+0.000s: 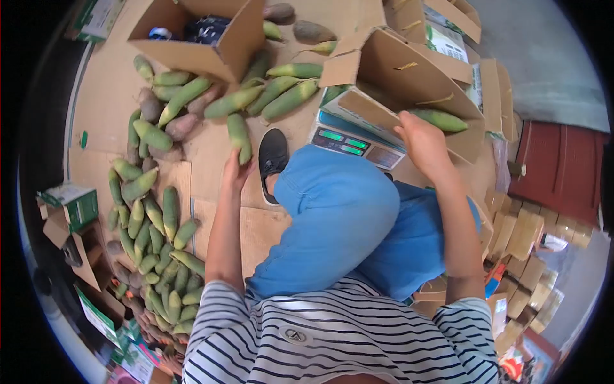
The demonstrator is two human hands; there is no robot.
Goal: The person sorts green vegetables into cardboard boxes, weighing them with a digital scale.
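My left hand (238,169) is closed around the lower end of a green radish (238,133), held over the cardboard floor beside my shoe. My right hand (423,144) is at the near edge of an open cardboard box (400,80), its fingers bent over the rim. Just beyond those fingers, a green radish (441,120) shows inside the box; part of the interior is hidden by the wall. The box sits on a digital scale (352,142) with lit green displays.
Several green radishes (291,99) and purplish ones (182,127) lie ahead and to the left. A larger pile (160,256) spreads lower left. Another open box (224,48) holds dark items. More boxes (441,38) stand at the upper right, with stacked cartons (518,237) at the right.
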